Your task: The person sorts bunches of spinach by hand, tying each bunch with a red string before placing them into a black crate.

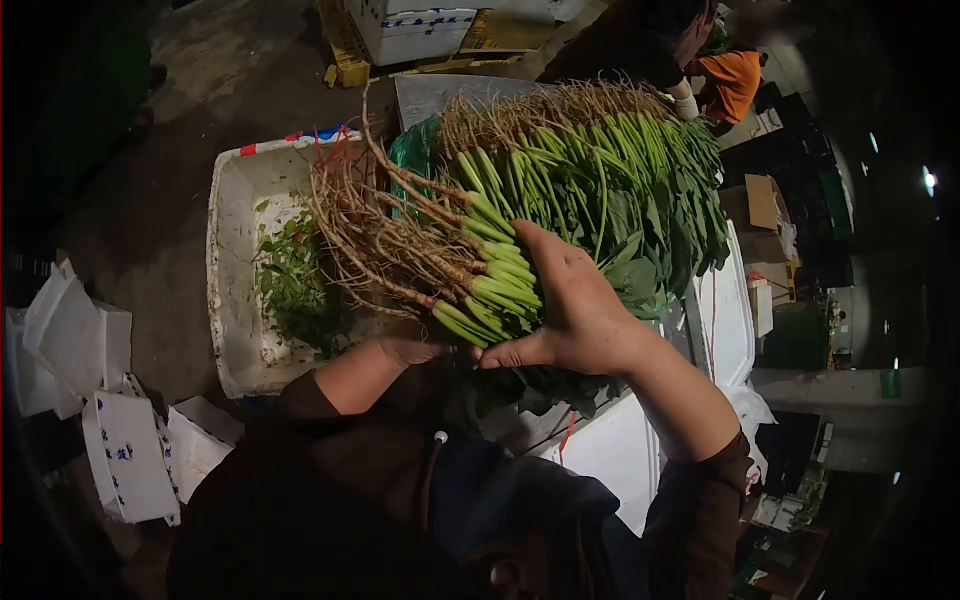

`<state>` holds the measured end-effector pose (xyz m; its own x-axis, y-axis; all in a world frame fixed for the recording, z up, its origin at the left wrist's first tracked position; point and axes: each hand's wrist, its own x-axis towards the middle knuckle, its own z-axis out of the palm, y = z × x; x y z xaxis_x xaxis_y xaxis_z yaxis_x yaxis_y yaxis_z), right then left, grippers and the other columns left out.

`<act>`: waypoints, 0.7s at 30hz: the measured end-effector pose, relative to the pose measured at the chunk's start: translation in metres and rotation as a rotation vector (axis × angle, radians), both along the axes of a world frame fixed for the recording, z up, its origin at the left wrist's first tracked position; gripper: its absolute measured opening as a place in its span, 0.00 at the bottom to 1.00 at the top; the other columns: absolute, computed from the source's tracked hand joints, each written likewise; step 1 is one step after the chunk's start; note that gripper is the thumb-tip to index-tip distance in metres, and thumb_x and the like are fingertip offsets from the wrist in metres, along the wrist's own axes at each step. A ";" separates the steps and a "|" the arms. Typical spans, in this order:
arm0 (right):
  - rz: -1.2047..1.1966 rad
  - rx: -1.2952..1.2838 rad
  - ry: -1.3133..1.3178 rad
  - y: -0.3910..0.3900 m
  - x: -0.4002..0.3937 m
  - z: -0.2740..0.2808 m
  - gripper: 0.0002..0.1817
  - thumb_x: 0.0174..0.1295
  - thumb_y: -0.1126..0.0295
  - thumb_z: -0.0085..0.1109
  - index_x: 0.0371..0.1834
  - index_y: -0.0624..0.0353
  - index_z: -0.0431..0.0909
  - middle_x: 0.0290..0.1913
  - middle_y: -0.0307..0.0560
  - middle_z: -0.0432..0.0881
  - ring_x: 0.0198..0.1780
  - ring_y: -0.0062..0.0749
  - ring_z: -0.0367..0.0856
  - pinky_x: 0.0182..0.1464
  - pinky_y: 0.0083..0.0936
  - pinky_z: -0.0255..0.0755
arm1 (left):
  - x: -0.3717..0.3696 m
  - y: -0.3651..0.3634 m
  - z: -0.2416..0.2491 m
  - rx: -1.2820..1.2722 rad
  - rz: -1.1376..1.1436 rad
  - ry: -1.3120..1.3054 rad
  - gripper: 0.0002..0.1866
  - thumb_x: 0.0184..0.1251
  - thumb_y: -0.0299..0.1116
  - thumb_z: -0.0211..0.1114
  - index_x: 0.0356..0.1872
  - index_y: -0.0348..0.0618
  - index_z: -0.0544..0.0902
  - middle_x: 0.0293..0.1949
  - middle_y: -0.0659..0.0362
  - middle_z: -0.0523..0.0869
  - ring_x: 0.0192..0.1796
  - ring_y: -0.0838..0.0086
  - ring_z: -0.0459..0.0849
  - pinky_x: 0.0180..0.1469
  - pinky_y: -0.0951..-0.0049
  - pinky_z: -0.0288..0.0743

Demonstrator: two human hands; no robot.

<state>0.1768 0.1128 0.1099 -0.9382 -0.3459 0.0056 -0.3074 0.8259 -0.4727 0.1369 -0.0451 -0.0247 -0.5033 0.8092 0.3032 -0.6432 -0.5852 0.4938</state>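
Note:
My right hand (575, 300) is wrapped round a bunch of leafy greens (505, 275) near the bases of the stems, thumb on the near side. The bunch's long brown roots (385, 235) point left, over a white foam box. Under the root end, my left hand (415, 343) supports the bunch, with most of its fingers hidden. Just beyond lies a long row of the same greens (600, 165), side by side, roots towards the far side and dark leaves towards the right.
The white foam box (222, 270) to the left holds loose green leaves (295, 265). More foam boxes (125, 455) stand at the lower left. White boxes (410, 35) sit on a yellow pallet (345, 50) at the back. A person in orange (735, 85) is at the far right.

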 end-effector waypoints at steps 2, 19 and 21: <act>0.005 -0.062 0.031 -0.003 0.006 0.016 0.58 0.29 0.51 0.80 0.62 0.71 0.56 0.50 0.65 0.73 0.52 0.58 0.72 0.55 0.41 0.67 | 0.001 -0.002 0.002 -0.060 -0.083 0.018 0.45 0.50 0.30 0.74 0.69 0.47 0.56 0.66 0.56 0.65 0.66 0.65 0.67 0.67 0.62 0.67; 0.174 -0.238 0.608 0.005 0.066 0.139 0.52 0.31 0.61 0.79 0.60 0.69 0.57 0.50 0.64 0.73 0.53 0.61 0.71 0.53 0.42 0.68 | -0.044 0.113 0.220 -0.009 0.015 1.114 0.40 0.50 0.32 0.73 0.66 0.52 0.63 0.61 0.59 0.73 0.64 0.67 0.69 0.64 0.60 0.66; 0.203 -0.254 0.734 0.008 0.088 0.153 0.48 0.32 0.64 0.78 0.57 0.69 0.59 0.47 0.63 0.74 0.50 0.61 0.73 0.51 0.42 0.70 | -0.030 0.124 0.228 -0.005 0.043 1.204 0.41 0.49 0.32 0.73 0.66 0.53 0.63 0.61 0.59 0.73 0.64 0.67 0.69 0.65 0.60 0.65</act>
